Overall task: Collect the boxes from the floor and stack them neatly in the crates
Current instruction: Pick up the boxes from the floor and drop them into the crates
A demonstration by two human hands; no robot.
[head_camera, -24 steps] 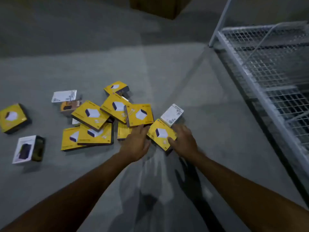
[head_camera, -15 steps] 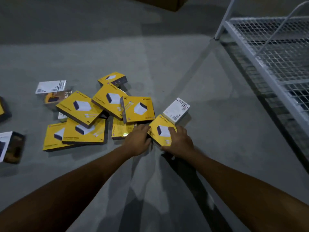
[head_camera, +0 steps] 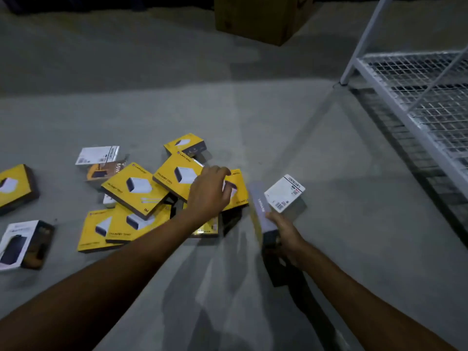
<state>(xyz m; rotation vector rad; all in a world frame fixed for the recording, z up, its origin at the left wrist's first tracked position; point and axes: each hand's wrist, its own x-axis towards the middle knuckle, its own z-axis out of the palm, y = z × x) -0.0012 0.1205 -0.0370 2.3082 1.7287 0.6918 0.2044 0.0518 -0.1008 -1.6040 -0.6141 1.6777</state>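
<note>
Inspection of the scene. The pile of yellow boxes [head_camera: 136, 191] lies loose and overlapping on the grey floor [head_camera: 253, 117], printed faces up and turned at mixed angles.

The right hand [head_camera: 285, 235], just right of the pile's near edge, grips the held box [head_camera: 262, 214] at its near end, with fingers and thumb wrapped round it. This box stands on edge. A narrow grey side faces up, the yellow face is turned left toward the pile, and the long axis runs from the hand away from the person, leaning slightly left. Whether its lower edge touches the floor cannot be told.

The left hand [head_camera: 210, 193] is over the right side of the pile, fingers bent down over a flat yellow box [head_camera: 238, 192]. Whether they touch or grip it cannot be made out.

A white box [head_camera: 285, 192] lies flat just right of the pile, beside the far end of the held box. A wire-mesh rack [head_camera: 417, 110] stands well to the right of the pile, and a brown carton [head_camera: 258, 19] sits well beyond it. Left of the pile, apart from it, lie a lone yellow box [head_camera: 12, 186] and a white-fronted box [head_camera: 17, 243].
</note>
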